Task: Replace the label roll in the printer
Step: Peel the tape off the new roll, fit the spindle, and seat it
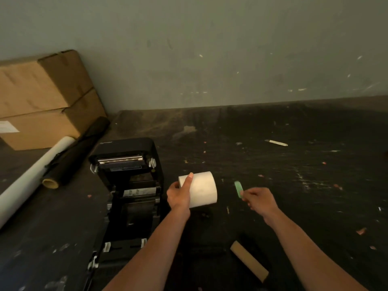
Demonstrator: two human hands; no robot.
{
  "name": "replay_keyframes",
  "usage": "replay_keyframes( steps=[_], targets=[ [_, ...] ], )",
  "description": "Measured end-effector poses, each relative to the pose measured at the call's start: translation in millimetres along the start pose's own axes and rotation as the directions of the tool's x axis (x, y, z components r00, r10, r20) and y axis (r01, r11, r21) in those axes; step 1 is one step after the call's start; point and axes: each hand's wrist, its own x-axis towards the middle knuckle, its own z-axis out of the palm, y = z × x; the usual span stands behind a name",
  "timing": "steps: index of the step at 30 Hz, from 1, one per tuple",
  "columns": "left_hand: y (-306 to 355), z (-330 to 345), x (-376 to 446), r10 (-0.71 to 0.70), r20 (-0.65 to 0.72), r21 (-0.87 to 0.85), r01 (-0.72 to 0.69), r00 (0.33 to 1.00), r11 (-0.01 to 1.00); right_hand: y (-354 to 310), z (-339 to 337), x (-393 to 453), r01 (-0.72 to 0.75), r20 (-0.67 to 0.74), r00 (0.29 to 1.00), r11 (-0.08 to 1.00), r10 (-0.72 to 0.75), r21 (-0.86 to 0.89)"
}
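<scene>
A black label printer point(128, 185) stands open on the dark table, its lid tipped back and the roll bay bare. My left hand point(179, 196) grips a white label roll point(202, 190) by its left end, held in the air just right of the printer. To the right, my right hand point(257, 201) pinches a small green strip point(238, 189) between its fingertips, a little apart from the roll. A bare brown cardboard core point(248, 260) lies on the table near the front, between my forearms.
Two stacked cardboard boxes point(42, 97) stand at the back left against the wall. A long white roll point(31, 179) and a black roll point(77, 152) lie beside them, left of the printer. Small scraps and a white stick point(276, 143) litter the table on the right.
</scene>
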Motion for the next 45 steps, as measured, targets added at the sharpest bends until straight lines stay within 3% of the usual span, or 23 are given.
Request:
replay_keyframes(
  steps=[5, 10, 15, 20, 29, 33, 45],
  targets=[
    [-8, -22, -6, -0.024, -0.007, -0.006, 0.024, 1.0, 1.0, 53, 11, 8, -0.029, 0.041, 0.997, 0.855, 0.058, -0.518],
    [-13, -40, -14, -0.06, 0.012, -0.007, 0.06, 0.998, 0.998, 61, 18, 2, -0.015, 0.031, 0.998, 0.751, 0.048, -0.661],
    [-19, -53, -25, -0.082, 0.029, -0.045, 0.083, 0.996, 0.995, 56, 18, -1, -0.051, -0.051, 0.998, 0.717, 0.022, -0.695],
    [-27, -59, -34, -0.104, 0.07, -0.065, 0.109, 0.992, 0.992, 38, 18, -2, -0.004, -0.112, 0.988, 0.714, -0.105, -0.7],
    [-33, -54, -45, -0.106, 0.109, -0.057, 0.112, 0.988, 0.992, 52, 4, -5, -0.081, -0.062, 0.997, 0.748, 0.054, -0.659],
    [-33, -50, -46, -0.111, 0.109, -0.044, 0.116, 0.988, 0.992, 59, -3, -3, -0.147, -0.117, 0.988, 0.792, 0.096, -0.592],
    [-36, -37, -41, -0.1, 0.104, 0.027, 0.097, 0.99, 0.995, 64, 5, 8, -0.151, -0.122, 0.988, 0.786, 0.097, -0.599]
  ],
)
